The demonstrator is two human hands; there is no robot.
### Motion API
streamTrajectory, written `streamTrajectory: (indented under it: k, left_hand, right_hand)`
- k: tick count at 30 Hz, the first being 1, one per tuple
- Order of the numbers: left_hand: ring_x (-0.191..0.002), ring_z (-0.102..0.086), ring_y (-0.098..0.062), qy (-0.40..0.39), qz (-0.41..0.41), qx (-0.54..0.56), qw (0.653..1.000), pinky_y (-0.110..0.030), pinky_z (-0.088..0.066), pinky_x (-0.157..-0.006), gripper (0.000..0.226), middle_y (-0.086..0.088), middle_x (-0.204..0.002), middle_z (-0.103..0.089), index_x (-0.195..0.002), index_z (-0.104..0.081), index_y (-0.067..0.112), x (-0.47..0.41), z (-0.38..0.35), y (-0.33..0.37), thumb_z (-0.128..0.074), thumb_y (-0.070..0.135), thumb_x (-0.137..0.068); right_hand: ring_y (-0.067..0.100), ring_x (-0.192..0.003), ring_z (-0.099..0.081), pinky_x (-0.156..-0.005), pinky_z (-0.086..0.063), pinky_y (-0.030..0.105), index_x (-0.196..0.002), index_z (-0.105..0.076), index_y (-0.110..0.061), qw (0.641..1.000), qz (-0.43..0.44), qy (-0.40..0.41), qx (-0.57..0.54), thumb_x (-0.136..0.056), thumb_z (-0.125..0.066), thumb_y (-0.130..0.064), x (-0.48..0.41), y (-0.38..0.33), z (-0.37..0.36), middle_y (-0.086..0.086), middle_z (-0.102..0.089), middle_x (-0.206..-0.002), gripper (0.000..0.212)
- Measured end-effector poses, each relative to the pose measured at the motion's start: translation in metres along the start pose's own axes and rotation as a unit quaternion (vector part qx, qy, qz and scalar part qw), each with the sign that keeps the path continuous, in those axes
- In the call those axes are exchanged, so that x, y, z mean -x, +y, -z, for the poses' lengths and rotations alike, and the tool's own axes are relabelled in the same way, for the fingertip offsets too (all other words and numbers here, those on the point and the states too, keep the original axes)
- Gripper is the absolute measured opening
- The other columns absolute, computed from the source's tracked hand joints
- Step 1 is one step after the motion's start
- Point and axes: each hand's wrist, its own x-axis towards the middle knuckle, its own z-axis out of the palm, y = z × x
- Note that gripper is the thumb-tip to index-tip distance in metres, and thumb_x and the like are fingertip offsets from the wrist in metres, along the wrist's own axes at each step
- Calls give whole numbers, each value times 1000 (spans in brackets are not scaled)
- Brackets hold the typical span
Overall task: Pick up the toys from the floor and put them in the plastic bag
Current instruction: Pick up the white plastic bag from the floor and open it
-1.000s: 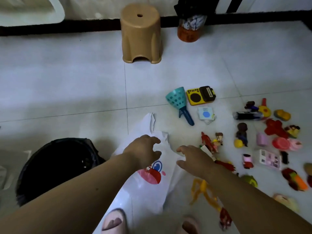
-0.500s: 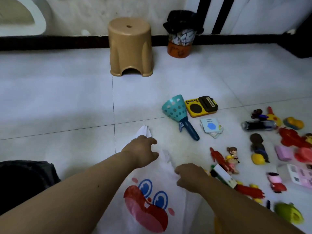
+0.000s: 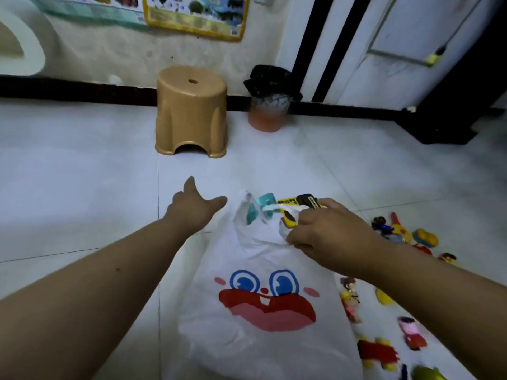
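The plastic bag [image 3: 255,259], white with a cartoon face printed on it, hangs limp in front of me over the floor [image 3: 82,174], held up by its top. My right hand [image 3: 329,231] has its fingers curled round the bag's right handle and pinches the thin film there. My left hand [image 3: 196,208] is released, fingers spread and holding nothing, just beside the bag's left handle but apart from it. As far as I can see the bag is flat and slack, with no bulge of anything inside, so I judge that no toy has gone in yet and that I am only getting the mouth open. A teal catcher cup [image 3: 264,200] and a yellow toy radio [image 3: 299,201] lie on the floor just behind the bag's top, partly hidden by the film and by my right hand; I cannot tell whether my fingers touch the radio. The rest of the toys are scattered along the right side: a yellow duck [image 3: 425,237], two small figures [image 3: 349,297] near the bag's edge, a pink pig figure [image 3: 411,329] and a red toy [image 3: 377,351] nearer me. All of these are left to gather. Farther off, a tan plastic stool [image 3: 192,111] and a small bin [image 3: 270,97] with a black liner stand by the wall.
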Motion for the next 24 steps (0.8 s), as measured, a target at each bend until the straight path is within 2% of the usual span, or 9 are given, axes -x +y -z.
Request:
streamTrajectory:
  k: [2, 4, 7, 12, 17, 19, 21, 23, 24]
  left_hand:
    - [-142, -29, -34, -7, 5, 58, 998, -43, -31, -109, 98, -12, -160, -22, -153, -6, 17, -6, 10, 8, -59, 58, -82]
    - [-142, -31, -30, -43, -12, 67, 997, -40, -31, -109, 94, -7, -160, -24, -152, -17, 16, -12, 15, 16, -57, 62, -81]
    - [-140, -35, -28, -91, -30, 59, 994, -40, -32, -109, 92, -6, -157, -30, -149, -28, 17, -17, 15, 27, -58, 66, -77]
    - [-141, -34, -28, -100, -61, 75, 990, -37, -32, -108, 97, -8, -158, -29, -151, -20, 12, -20, 8, 44, -66, 57, -78]
    - [-142, -33, -25, -83, -112, 161, 977, -38, -34, -110, 102, -3, -159, -27, -154, -13, 22, -15, 13, 58, -72, 50, -75]
    - [-137, -40, -25, -93, -113, 172, 974, -35, -36, -104, 103, -5, -154, -36, -153, -17, 23, -12, 7, 69, -74, 51, -72]
    - [-127, -50, -25, -73, -116, 72, 988, -30, -39, -96, 83, -6, -142, -52, -145, -37, 19, -11, -3, 77, -74, 42, -75]
    - [-108, -59, -24, -30, -128, -6, 991, -27, -43, -83, 37, -5, -119, -66, -116, -66, 17, -11, -13, 82, -65, 26, -81]
    - [-95, -61, -25, -17, -126, -10, 992, -29, -44, -77, 23, -6, -105, -70, -99, -71, 13, -10, -17, 82, -60, 21, -82]
  right_hand:
    - [14, -60, -63, -86, -52, 47, -85, -73, -34, 999, -7, 18, 34, -72, -75, -25, -1, 8, 15, -7, -61, -66, 16]
    - [13, -60, -63, -88, -51, 47, -88, -74, -34, 997, -5, 22, 70, -66, -83, -24, -3, 14, 26, -7, -61, -66, 26]
    - [16, -60, -64, -88, -50, 50, -89, -75, -31, 995, 1, 36, 95, -59, -88, -24, -6, 16, 42, -4, -61, -65, 33]
    - [14, -65, -67, -92, -46, 51, -93, -74, -31, 993, 24, 1, 117, -50, -90, -43, 2, 5, 58, -5, -67, -71, 48]
    - [12, -63, -62, -93, -48, 47, -91, -70, -30, 987, 72, 57, 135, -61, -83, -36, 24, -3, 43, -5, -62, -70, 33]
    - [13, -64, -60, -94, -47, 46, -93, -68, -30, 984, 79, 72, 143, -69, -76, -33, 26, -1, 29, -6, -60, -71, 26]
    - [14, -66, -61, -95, -47, 46, -92, -68, -30, 984, 71, 86, 135, -68, -78, -34, 27, 2, 15, -6, -61, -72, 27]
    - [15, -65, -61, -94, -47, 49, -91, -70, -30, 985, 49, 106, 127, -62, -83, -31, 28, 7, 1, -5, -61, -72, 33]
    - [16, -63, -61, -92, -48, 49, -90, -71, -29, 986, 31, 111, 120, -58, -85, -26, 30, 11, -4, -5, -59, -70, 35]
